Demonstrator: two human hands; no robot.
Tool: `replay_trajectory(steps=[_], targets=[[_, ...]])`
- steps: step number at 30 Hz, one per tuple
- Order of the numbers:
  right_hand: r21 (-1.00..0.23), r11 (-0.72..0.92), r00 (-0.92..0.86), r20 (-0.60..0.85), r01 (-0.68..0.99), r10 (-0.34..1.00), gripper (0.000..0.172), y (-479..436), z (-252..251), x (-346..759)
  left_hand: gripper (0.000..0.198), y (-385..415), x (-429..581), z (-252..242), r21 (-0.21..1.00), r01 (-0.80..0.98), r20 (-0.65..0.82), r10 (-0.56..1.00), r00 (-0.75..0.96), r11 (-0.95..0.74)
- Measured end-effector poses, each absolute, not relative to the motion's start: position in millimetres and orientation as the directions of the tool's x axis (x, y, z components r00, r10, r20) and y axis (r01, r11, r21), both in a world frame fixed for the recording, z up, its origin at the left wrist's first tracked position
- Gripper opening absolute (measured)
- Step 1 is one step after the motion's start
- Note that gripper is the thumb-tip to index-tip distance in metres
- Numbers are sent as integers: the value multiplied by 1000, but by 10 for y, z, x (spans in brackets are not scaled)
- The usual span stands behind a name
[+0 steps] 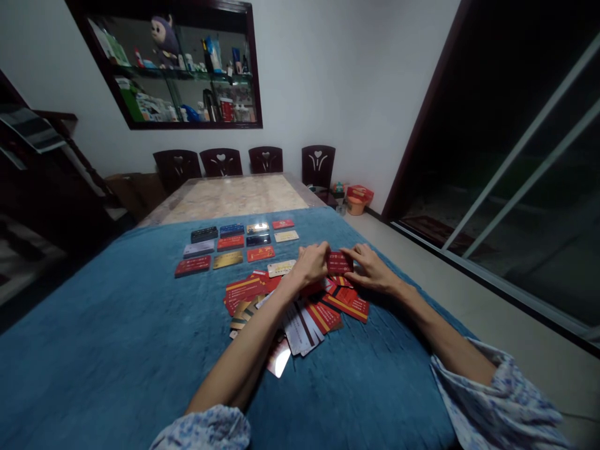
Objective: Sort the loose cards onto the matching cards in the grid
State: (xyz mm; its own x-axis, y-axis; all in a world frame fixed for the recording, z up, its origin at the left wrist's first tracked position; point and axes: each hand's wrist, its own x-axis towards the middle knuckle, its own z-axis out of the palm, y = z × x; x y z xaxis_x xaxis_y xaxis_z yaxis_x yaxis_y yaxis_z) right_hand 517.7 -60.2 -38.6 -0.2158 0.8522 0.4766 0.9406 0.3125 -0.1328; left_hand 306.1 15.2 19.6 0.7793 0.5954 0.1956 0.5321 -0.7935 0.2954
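Note:
Between my two hands a dark red card [339, 263] stands on edge, its printed face toward me; whether it is one card or several I cannot tell. My left hand [313, 262] grips its left side, and my right hand [371, 269] pinches the right side with thumb and fingers. Below them lies a loose, overlapping heap of cards [300, 325], red, gold and white, partly hidden by my left forearm. Beyond it, small card stacks sit in rows, among them a dark red stack [192, 266], a gold stack [228, 259] and a whitish card [281, 268] near my left wrist.
A blue cloth [117, 325] covers the near part of the table, with the bare marble-like top [234, 192] beyond. Dark chairs [319, 164] stand at the far end. An orange bucket [356, 204] is on the floor to the right, near a glass sliding door [506, 162].

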Motion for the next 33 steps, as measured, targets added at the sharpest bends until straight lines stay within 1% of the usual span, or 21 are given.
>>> replay_trajectory(steps=[3,7,13,20,26,30,33], targets=[[-123,296,-208,466,947,860,55,-628,-351,5168,28,171,3027,232,294,500,157,557,815,-814],[-128,271,-183,468,954,865,54,-663,-290,5145,33,188,2988,251,253,474,136,516,846,-843],[-130,301,-208,472,945,857,51,-680,-240,5133,35,179,2972,244,185,490,106,513,852,-852],[-124,318,-229,460,940,858,46,-663,-264,5146,30,224,2964,198,170,503,61,518,853,-848],[-110,317,-237,449,942,862,45,-653,-245,5137,32,233,2917,229,176,491,42,505,862,-853],[-105,342,-266,438,934,859,46,-627,-201,5100,32,210,2854,293,150,497,33,507,861,-855],[-109,368,-289,433,924,854,45,-585,-158,5050,28,216,2784,306,133,503,35,511,859,-854]])
